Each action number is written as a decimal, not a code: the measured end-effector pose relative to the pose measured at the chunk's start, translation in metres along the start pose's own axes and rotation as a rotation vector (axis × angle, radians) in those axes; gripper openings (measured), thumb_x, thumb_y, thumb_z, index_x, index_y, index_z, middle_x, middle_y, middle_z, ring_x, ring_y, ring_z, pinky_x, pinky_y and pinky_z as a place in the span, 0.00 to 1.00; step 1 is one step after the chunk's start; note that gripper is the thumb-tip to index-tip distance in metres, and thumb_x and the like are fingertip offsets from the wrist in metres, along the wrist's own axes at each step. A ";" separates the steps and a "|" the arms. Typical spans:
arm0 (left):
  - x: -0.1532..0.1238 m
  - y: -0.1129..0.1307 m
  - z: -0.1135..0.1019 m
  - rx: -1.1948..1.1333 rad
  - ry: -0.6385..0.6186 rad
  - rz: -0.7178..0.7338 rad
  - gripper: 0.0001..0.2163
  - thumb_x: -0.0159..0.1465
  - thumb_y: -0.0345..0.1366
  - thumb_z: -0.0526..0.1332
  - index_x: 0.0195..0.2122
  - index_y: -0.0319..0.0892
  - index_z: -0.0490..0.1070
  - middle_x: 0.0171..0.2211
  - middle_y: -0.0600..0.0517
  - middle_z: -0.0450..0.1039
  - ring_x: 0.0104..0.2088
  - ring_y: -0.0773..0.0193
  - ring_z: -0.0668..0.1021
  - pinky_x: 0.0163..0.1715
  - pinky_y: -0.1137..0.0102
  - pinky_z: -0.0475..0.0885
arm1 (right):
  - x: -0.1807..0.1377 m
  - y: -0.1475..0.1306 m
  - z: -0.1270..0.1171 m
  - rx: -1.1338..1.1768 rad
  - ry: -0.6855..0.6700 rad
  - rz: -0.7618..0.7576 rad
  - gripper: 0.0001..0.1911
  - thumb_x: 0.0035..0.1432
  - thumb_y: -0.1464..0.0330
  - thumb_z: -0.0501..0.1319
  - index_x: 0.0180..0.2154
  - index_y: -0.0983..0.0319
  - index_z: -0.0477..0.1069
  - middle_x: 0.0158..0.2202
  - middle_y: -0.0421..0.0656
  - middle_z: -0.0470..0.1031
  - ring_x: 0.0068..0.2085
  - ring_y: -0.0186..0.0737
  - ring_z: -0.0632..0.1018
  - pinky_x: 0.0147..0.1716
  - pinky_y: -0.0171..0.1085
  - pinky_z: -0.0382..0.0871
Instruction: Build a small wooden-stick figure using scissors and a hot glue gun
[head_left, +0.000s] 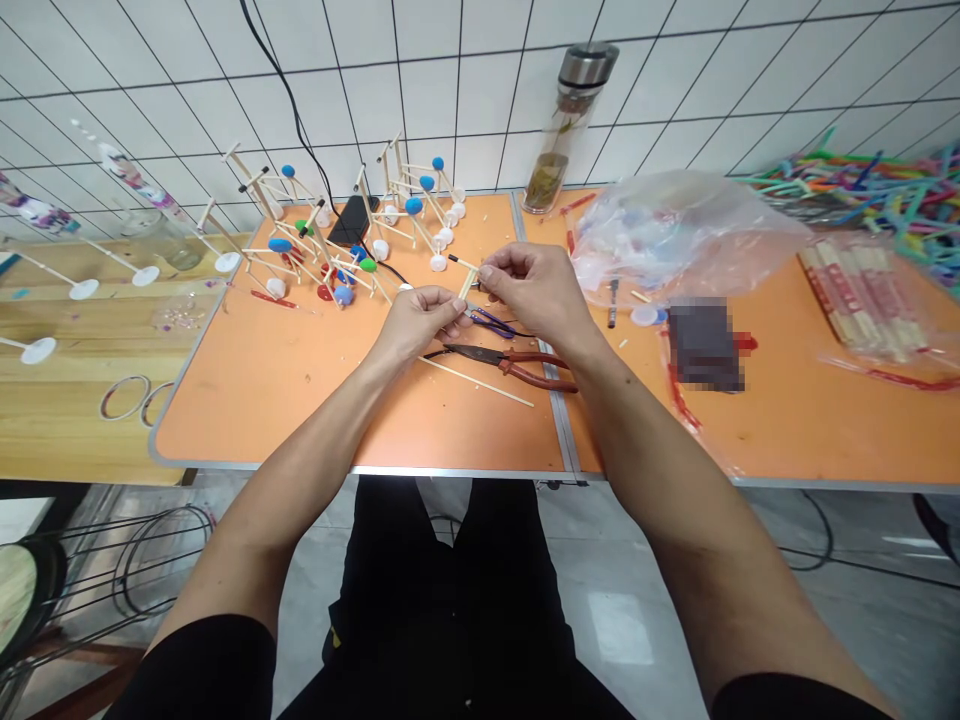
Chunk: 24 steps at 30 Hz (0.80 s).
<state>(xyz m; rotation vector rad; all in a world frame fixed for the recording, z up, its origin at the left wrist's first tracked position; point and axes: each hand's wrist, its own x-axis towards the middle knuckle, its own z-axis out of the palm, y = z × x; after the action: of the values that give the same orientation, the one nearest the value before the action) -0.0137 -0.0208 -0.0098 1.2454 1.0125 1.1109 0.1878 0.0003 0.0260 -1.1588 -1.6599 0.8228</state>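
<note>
Above the orange table, my left hand (424, 322) is closed on short pale wooden sticks (468, 284) between thumb and fingers. My right hand (534, 290) pinches a dark-tipped stick (463, 263), its shaft meeting the sticks in the left hand. Whether they touch or are joined is too small to tell. Under the hands lies a blue-handled tool (491, 322), partly covered. Just nearer to me are pliers (491, 357) with reddish-brown handles. A long thin stick (487, 384) lies in front of the pliers.
Several stick models with coloured caps (296, 240) stand at the back left, near a black phone (354, 220). A glass tea bottle (555, 140) stands against the tiled wall. A plastic bag (667, 235), bundled sticks (862, 300) and colourful fuzzy stems (877, 200) occupy the right.
</note>
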 end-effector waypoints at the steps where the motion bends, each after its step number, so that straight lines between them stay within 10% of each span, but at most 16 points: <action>1: 0.000 0.001 0.000 0.003 0.009 0.002 0.22 0.57 0.53 0.84 0.33 0.40 0.83 0.31 0.47 0.87 0.25 0.69 0.79 0.29 0.73 0.76 | 0.000 0.000 0.000 0.013 -0.005 0.003 0.09 0.66 0.65 0.73 0.33 0.59 0.79 0.31 0.41 0.80 0.33 0.39 0.79 0.38 0.40 0.72; 10: 0.005 0.011 -0.010 -0.055 0.239 0.077 0.18 0.63 0.50 0.82 0.33 0.42 0.80 0.31 0.50 0.86 0.25 0.70 0.79 0.29 0.73 0.74 | 0.004 0.005 -0.010 -0.045 0.115 -0.061 0.07 0.70 0.63 0.72 0.40 0.58 0.80 0.36 0.42 0.81 0.39 0.41 0.80 0.42 0.40 0.72; 24: 0.003 -0.001 0.004 -0.135 0.227 0.069 0.15 0.70 0.44 0.77 0.32 0.41 0.79 0.29 0.51 0.85 0.24 0.73 0.77 0.28 0.76 0.71 | -0.010 -0.005 0.012 0.057 -0.148 0.080 0.04 0.60 0.66 0.71 0.36 0.60 0.83 0.33 0.43 0.84 0.33 0.40 0.80 0.35 0.39 0.72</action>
<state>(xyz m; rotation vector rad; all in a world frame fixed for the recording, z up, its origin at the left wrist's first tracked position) -0.0089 -0.0185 -0.0105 1.0700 1.0500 1.3751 0.1760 -0.0108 0.0226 -1.1539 -1.7074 1.0212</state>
